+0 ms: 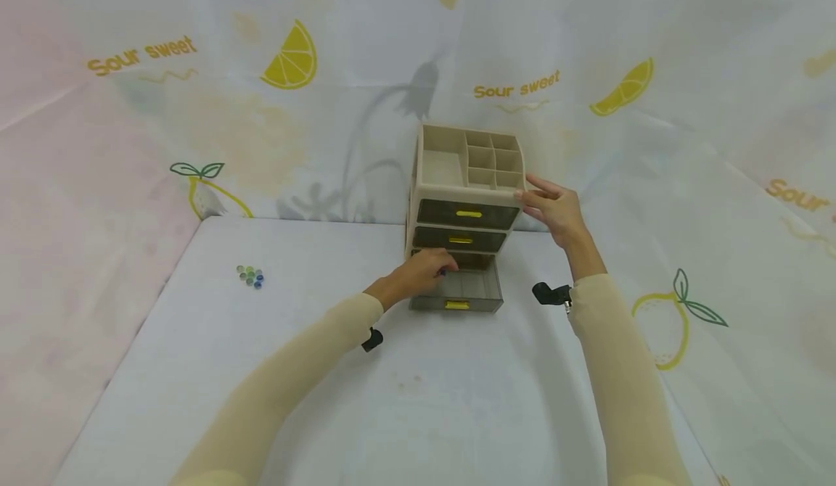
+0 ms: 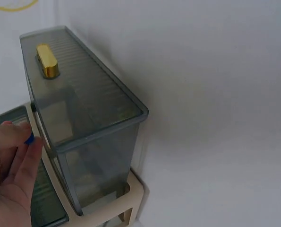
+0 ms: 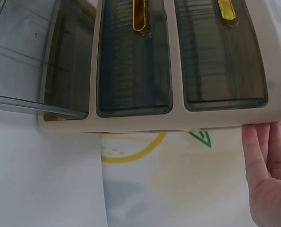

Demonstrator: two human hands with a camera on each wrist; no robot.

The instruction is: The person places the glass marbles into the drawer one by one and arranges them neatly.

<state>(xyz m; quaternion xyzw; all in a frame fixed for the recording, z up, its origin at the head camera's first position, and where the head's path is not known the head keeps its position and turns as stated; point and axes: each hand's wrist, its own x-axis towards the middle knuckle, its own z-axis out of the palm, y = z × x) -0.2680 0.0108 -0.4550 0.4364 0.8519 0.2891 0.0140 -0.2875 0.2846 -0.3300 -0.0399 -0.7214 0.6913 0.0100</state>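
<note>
A beige desktop drawer organizer (image 1: 472,191) stands at the back of the table, its bottom drawer (image 1: 480,303) pulled out. Over that drawer, my left hand (image 1: 418,274) pinches a small blue marble (image 2: 30,139) between thumb and fingers; the fingers cover most of it. In the left wrist view the hand (image 2: 12,165) is beside the drawer's front edge. My right hand (image 1: 556,210) holds the organizer's upper right corner, with fingers along its side in the right wrist view. The two upper drawers (image 1: 460,239), smoky with gold handles, are closed.
Several green and blue glass marbles (image 1: 250,276) lie together on the left of the white table (image 1: 313,399). Compartments of different sizes form the organizer's top tray (image 1: 444,167). A lemon-printed cloth (image 1: 366,51) hangs right behind the organizer.
</note>
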